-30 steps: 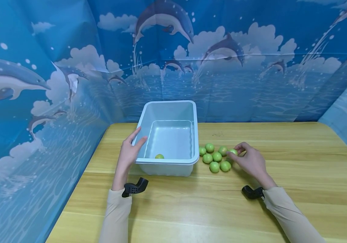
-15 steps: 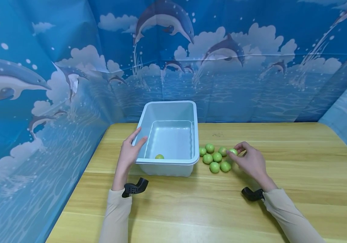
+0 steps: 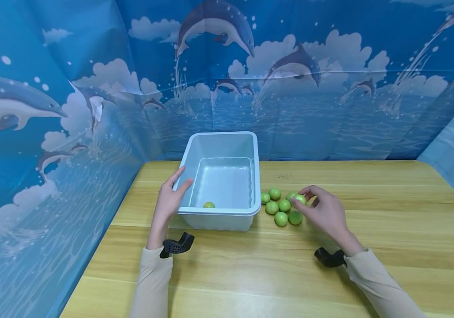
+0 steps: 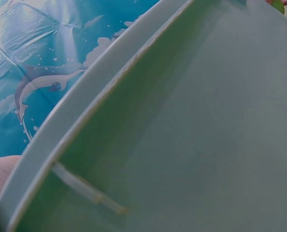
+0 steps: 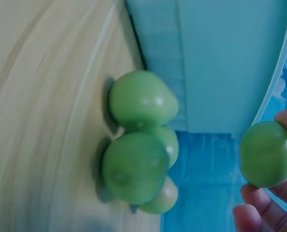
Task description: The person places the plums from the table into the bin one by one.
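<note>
My right hand (image 3: 324, 214) pinches a small round green fruit (image 3: 300, 200) between thumb and fingertips, above the right side of a cluster. In the right wrist view this held fruit (image 5: 266, 154) is raised off the wood, with loose green fruits (image 5: 134, 166) nearby on the table. At the left, my left hand (image 3: 169, 196) holds the rim of a pale blue plastic bin (image 3: 218, 212), its thumb over the inner side. The left wrist view shows the bin's rim (image 4: 93, 106) close up, fingers at the lower left edge. One green fruit (image 3: 209, 205) lies inside the bin.
Several green fruits (image 3: 272, 208) lie grouped on the wooden table (image 3: 259, 274), just right of the bin. A blue dolphin-print sheet (image 3: 322, 123) hangs along the table's back and sides. Each wrist wears a black camera mount (image 3: 177, 245).
My right hand has shifted slightly left with the pinched fruit, which now sits higher and overlaps its neighbours. The left hand and bin stay in place.
</note>
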The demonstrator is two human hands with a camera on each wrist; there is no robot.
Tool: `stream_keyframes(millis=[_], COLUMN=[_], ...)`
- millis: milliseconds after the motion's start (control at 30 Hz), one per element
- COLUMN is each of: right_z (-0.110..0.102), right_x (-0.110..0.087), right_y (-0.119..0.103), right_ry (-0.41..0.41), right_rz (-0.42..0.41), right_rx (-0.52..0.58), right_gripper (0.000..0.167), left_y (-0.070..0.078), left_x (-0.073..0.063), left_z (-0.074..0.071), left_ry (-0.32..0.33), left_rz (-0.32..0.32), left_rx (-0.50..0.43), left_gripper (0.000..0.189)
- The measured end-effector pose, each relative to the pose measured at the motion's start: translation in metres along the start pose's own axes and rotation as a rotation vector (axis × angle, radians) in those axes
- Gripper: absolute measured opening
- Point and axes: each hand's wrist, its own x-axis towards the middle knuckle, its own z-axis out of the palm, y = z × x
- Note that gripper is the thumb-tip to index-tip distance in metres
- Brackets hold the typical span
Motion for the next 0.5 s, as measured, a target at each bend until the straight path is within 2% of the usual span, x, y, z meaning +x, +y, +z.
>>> stream_keyframes(millis=[333,500], right_z=[-0.002,-0.001], right_x=[-0.001,-0.002], right_y=[-0.018,-0.026], right_ry=[0.037,0.05], right_rz=[-0.13,-0.16], right_rx=[-0.009,-0.002], right_gripper=[0.025,0.024], left_y=[-0.002,-0.001], left_x=[0.0,0.001], left_z=[0.0,0.0], left_ry=[-0.003,-0.003], left_rz=[-0.003,0.0], left_rx=[0.004,0.005], left_gripper=[0.057,0.057])
